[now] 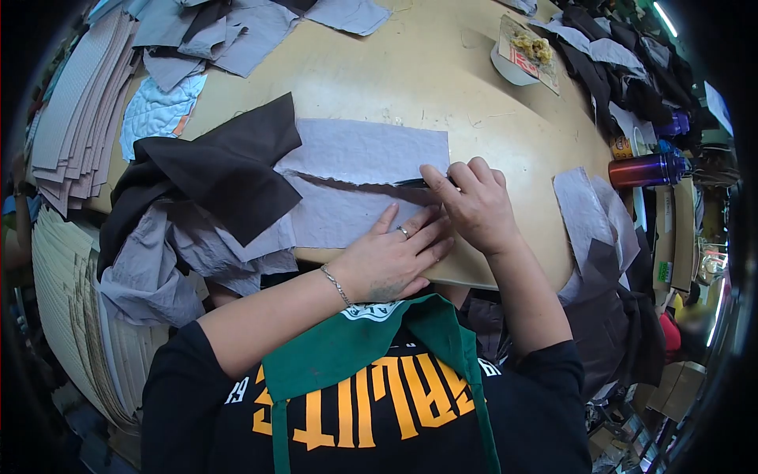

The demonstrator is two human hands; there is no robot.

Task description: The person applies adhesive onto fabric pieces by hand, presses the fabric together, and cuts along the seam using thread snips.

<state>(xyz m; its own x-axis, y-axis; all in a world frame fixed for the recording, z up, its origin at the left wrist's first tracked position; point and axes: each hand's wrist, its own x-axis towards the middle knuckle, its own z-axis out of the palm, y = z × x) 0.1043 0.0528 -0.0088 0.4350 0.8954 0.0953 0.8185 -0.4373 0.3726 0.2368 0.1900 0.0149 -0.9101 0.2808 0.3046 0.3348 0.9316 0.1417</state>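
A grey cloth panel (371, 142) lies on the table with a frayed, dark-edged seam running across its middle. My left hand (395, 257) rests flat on the lower part of the panel, fingers spread, holding nothing. Closed around slim dark thread snips (412, 182), my right hand (474, 201) is at the right end of the seam. Only the dark tip of the snips shows; the rest is hidden in the fingers. Dark brown cloth (217, 170) joins the panel at the left, and crumpled grey cloth (146, 272) hangs over the near edge.
Grey cloth pieces (260, 35) lie at the back left of the table (379, 71), near a light blue cloth (162, 110). Stacked sheets (79, 103) stand at left. A white bowl (515, 67) sits at back right. More cloth (588, 213) and a purple bottle (643, 170) are at right.
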